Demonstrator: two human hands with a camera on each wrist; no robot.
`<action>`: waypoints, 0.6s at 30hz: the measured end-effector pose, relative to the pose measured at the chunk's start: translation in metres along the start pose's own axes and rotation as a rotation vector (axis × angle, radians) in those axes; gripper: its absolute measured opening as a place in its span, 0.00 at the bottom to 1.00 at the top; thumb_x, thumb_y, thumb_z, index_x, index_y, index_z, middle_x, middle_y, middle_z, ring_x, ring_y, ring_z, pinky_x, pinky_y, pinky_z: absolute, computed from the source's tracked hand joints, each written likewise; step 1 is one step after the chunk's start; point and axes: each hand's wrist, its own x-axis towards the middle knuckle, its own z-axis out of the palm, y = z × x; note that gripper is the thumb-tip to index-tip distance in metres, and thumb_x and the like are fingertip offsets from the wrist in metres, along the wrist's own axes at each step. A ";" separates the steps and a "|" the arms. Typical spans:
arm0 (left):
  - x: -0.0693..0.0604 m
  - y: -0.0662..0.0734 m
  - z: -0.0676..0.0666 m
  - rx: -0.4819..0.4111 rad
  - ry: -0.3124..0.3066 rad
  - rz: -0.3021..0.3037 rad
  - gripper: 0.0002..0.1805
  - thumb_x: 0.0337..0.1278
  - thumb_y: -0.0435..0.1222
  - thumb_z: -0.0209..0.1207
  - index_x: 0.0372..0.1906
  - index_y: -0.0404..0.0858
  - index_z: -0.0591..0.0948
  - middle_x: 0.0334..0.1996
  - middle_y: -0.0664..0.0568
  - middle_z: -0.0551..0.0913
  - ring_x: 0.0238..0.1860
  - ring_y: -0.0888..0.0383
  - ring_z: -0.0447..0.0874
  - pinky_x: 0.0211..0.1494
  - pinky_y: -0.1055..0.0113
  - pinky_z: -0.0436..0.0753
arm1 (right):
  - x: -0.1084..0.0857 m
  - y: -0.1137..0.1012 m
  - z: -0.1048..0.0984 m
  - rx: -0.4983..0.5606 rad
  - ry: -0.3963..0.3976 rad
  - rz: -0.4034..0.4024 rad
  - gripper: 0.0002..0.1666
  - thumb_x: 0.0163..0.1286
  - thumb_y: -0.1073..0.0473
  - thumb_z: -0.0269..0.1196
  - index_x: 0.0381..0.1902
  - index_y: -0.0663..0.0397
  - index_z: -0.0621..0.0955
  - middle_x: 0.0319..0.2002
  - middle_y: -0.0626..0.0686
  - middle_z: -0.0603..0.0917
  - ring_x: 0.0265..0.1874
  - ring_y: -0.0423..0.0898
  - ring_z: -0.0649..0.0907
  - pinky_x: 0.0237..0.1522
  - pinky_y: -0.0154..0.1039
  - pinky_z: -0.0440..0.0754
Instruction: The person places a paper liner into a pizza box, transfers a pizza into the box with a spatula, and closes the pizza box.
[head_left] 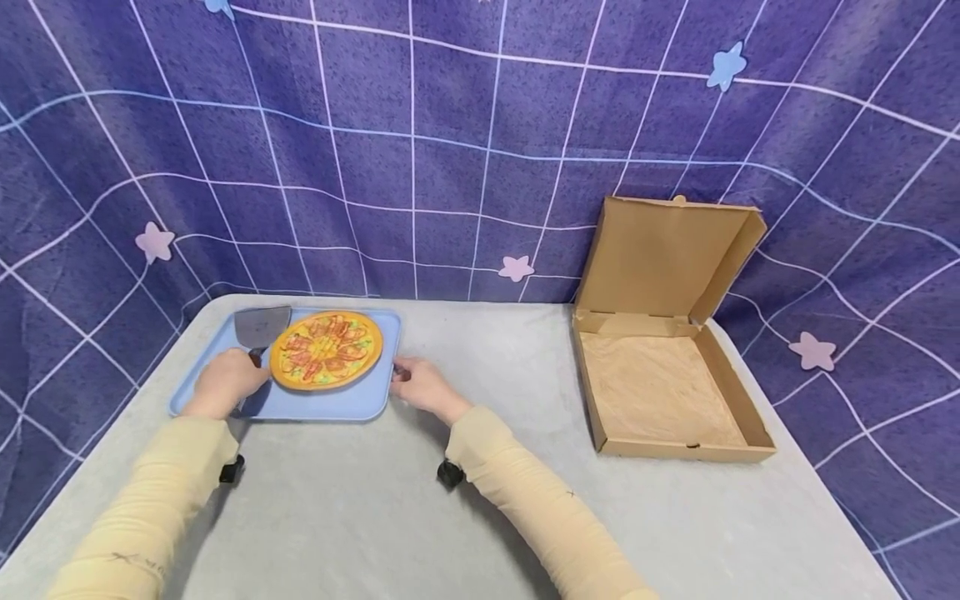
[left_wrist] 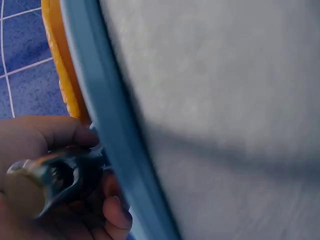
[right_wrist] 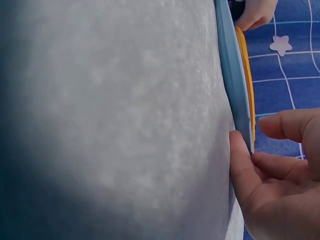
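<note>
A round pizza (head_left: 326, 350) with toppings lies on a blue tray (head_left: 315, 406) at the left of the table. A grey spatula blade (head_left: 262, 326) rests at the tray's back left. My left hand (head_left: 227, 382) is curled round the spatula's dark handle (left_wrist: 75, 175), over the tray's left part. At the tray's right edge is my right hand (head_left: 426, 387); in the right wrist view its fingertips touch the tray's rim (right_wrist: 235, 75), with the thumb (right_wrist: 285, 123) apart from it.
An open cardboard pizza box (head_left: 660, 387) lined with brown paper stands at the right, its lid (head_left: 663, 254) raised at the back. A purple gridded curtain (head_left: 450, 167) with stars hangs behind the grey table (head_left: 360, 517).
</note>
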 end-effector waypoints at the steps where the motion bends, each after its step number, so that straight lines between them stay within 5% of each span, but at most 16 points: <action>1: 0.001 0.000 -0.002 0.011 -0.007 0.003 0.20 0.54 0.44 0.54 0.22 0.28 0.75 0.23 0.35 0.76 0.23 0.43 0.76 0.24 0.55 0.74 | 0.001 0.000 0.000 0.008 0.000 0.001 0.30 0.61 0.66 0.59 0.62 0.67 0.70 0.40 0.57 0.83 0.36 0.41 0.80 0.33 0.25 0.77; 5: 0.005 -0.001 -0.011 0.067 -0.067 0.024 0.23 0.54 0.43 0.53 0.32 0.21 0.76 0.35 0.25 0.77 0.34 0.34 0.78 0.35 0.46 0.78 | 0.002 0.001 -0.001 0.034 -0.001 0.013 0.30 0.61 0.67 0.57 0.62 0.67 0.70 0.40 0.57 0.83 0.35 0.40 0.80 0.31 0.25 0.77; 9: 0.008 0.000 -0.018 0.108 -0.150 -0.027 0.30 0.57 0.45 0.50 0.45 0.16 0.71 0.46 0.21 0.72 0.43 0.31 0.75 0.43 0.41 0.76 | 0.004 0.002 0.000 0.062 -0.004 0.026 0.30 0.61 0.67 0.57 0.63 0.65 0.70 0.40 0.57 0.83 0.31 0.37 0.79 0.29 0.26 0.78; 15: 0.010 0.006 -0.025 0.126 -0.225 -0.133 0.30 0.59 0.42 0.46 0.51 0.15 0.64 0.41 0.27 0.72 0.36 0.40 0.75 0.34 0.50 0.75 | 0.003 0.002 0.002 0.065 0.001 0.023 0.31 0.60 0.67 0.57 0.63 0.66 0.69 0.37 0.56 0.83 0.28 0.36 0.77 0.28 0.27 0.77; 18: 0.010 0.008 -0.030 0.164 -0.225 -0.142 0.27 0.57 0.40 0.47 0.48 0.15 0.67 0.42 0.24 0.72 0.39 0.37 0.75 0.39 0.46 0.75 | 0.003 0.001 0.002 0.068 0.004 0.027 0.31 0.60 0.67 0.57 0.63 0.66 0.69 0.36 0.55 0.83 0.27 0.36 0.77 0.27 0.27 0.77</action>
